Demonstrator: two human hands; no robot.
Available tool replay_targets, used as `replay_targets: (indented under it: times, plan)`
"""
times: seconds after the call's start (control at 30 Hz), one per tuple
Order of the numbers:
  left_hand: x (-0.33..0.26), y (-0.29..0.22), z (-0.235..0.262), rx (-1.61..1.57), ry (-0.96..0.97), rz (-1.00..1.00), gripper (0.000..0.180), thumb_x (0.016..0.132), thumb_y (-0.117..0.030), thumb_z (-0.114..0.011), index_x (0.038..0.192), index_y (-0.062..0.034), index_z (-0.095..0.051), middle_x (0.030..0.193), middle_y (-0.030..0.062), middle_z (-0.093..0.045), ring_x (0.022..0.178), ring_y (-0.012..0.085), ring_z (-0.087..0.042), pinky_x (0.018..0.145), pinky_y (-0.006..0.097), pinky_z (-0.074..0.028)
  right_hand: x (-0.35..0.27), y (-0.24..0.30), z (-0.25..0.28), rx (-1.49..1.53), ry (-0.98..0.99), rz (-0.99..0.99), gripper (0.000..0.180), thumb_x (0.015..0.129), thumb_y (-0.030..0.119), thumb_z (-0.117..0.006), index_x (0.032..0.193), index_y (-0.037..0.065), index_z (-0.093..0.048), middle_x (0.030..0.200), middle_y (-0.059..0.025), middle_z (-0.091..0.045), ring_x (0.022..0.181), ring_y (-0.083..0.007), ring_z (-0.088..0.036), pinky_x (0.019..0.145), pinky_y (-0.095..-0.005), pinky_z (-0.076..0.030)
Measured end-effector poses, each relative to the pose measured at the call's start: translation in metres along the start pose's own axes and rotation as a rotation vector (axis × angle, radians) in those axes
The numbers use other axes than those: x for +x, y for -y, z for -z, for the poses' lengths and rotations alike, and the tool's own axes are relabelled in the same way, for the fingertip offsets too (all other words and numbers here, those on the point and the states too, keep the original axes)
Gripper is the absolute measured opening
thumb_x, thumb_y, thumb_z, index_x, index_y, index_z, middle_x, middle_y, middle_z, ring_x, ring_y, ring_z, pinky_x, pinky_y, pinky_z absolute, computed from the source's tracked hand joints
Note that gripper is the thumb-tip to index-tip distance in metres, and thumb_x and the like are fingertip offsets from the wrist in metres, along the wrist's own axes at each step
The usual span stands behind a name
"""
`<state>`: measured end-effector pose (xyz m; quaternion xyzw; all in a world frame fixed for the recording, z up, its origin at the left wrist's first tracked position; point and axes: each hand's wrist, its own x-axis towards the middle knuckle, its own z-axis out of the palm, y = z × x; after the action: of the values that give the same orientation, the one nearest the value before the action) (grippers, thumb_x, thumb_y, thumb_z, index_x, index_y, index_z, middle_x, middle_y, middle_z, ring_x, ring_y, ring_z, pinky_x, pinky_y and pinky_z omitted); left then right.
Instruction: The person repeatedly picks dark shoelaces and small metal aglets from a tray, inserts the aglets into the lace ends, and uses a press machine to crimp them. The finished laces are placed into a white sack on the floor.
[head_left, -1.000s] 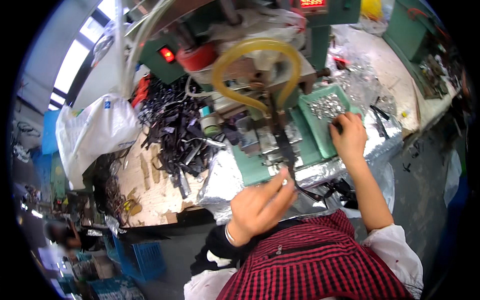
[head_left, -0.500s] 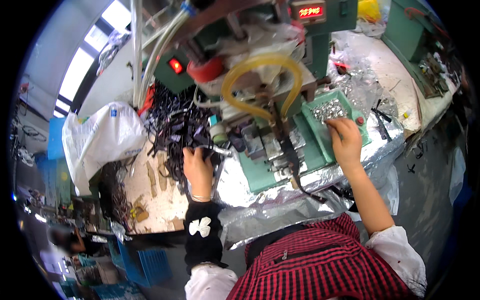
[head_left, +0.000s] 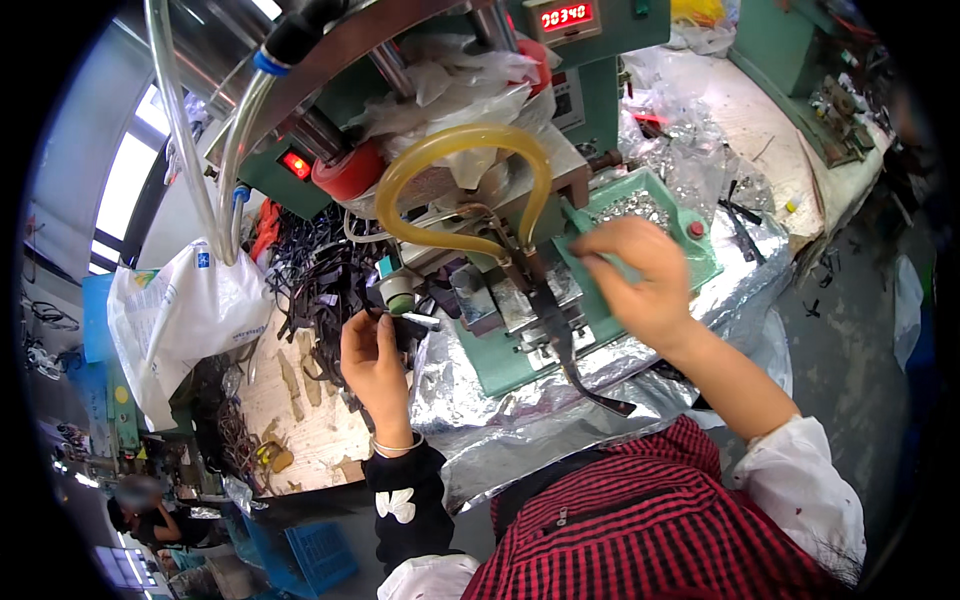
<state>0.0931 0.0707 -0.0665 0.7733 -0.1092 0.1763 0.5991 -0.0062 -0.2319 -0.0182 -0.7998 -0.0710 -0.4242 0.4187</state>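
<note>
My left hand (head_left: 375,368) is at the near edge of a heap of black straps (head_left: 312,262), its fingers curled and drawn together. Whatever they hold is hidden among the dark pieces. Blurred by motion, my right hand (head_left: 640,280) is between the press fixture (head_left: 530,300) and the green tray (head_left: 690,200), with thumb and fingertips pinched. Anything in that pinch is too small to make out. Small shiny metal pieces (head_left: 632,208) lie in the tray. A dark strap-like piece (head_left: 556,325) runs down over the fixture, and its end reaches the foil-covered bench.
A green press with a yellow looped hose (head_left: 465,137) and a red display (head_left: 567,16) stands ahead. Beside the fixture is a green round button (head_left: 400,302). A white plastic bag (head_left: 185,325) sits at left. Silver foil (head_left: 450,375) covers the bench front.
My right hand has lifted from the metal pieces in the tray and moved left toward the fixture. My left hand has drawn back slightly from the strap heap. The view has shifted.
</note>
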Motion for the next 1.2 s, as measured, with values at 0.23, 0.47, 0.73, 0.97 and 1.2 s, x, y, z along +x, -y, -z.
replay_targets:
  times: [0.23, 0.47, 0.73, 0.97, 1.2]
  plan:
    - [-0.029, -0.061, -0.016, -0.133, -0.068, -0.106, 0.017, 0.104, -0.014, -0.058, 0.097, -0.0008, -0.065, 0.086, 0.0096, -0.072, 0.065, 0.0112, -0.064, 0.053, 0.02, -0.045, -0.023, 0.01, -0.04, 0.337, -0.1, -0.419, 0.034, 0.083, 0.0, -0.073, 0.115, 0.0, -0.064, 0.103, -0.0107, -0.069, 0.092, -0.0184, -0.069, 0.084, -0.0307, -0.052]
    - [0.008, -0.126, -0.035, -0.223, -0.024, -0.362, 0.013, 0.101, -0.007, -0.059, 0.104, 0.005, -0.063, 0.092, 0.0165, -0.072, 0.083, 0.0193, -0.069, 0.071, 0.027, -0.055, -0.004, 0.049, -0.035, 0.51, -0.042, -0.413, 0.051, 0.085, -0.004, -0.068, 0.133, -0.001, -0.052, 0.112, -0.011, -0.066, 0.102, -0.0181, -0.066, 0.091, -0.0331, -0.051]
    - [-0.042, -0.105, -0.078, 0.218, 0.318, -1.081, 0.02, 0.076, -0.009, -0.083, 0.094, -0.0062, -0.074, 0.099, 0.0128, -0.076, 0.064, 0.0149, -0.065, 0.053, 0.024, -0.046, -0.013, -0.013, 0.005, -0.122, 0.1, -0.281, 0.03, 0.085, 0.004, -0.059, 0.114, 0.003, -0.07, 0.112, -0.0181, -0.071, 0.105, -0.0371, -0.067, 0.095, -0.0448, -0.052]
    - [-0.05, -0.082, -0.086, 0.239, 0.337, -1.148, 0.034, 0.07, -0.009, -0.088, 0.099, -0.0057, -0.071, 0.099, 0.0151, -0.075, 0.057, 0.0171, -0.061, 0.047, 0.027, -0.042, -0.052, -0.075, 0.038, -0.296, 0.154, -0.471, 0.031, 0.084, 0.003, -0.059, 0.113, 0.004, -0.07, 0.108, -0.0174, -0.072, 0.101, -0.0368, -0.068, 0.091, -0.0429, -0.053]
    - [-0.054, -0.08, -0.087, 0.199, 0.278, -1.094, 0.035, 0.07, -0.007, -0.087, 0.101, -0.0064, -0.071, 0.1, 0.0136, -0.075, 0.055, 0.0177, -0.06, 0.046, 0.027, -0.041, -0.056, -0.084, 0.051, -0.49, 0.08, -0.309, 0.017, 0.081, 0.005, -0.069, 0.098, 0.005, -0.07, 0.096, -0.0126, -0.069, 0.096, -0.0332, -0.064, 0.086, -0.0415, -0.051]
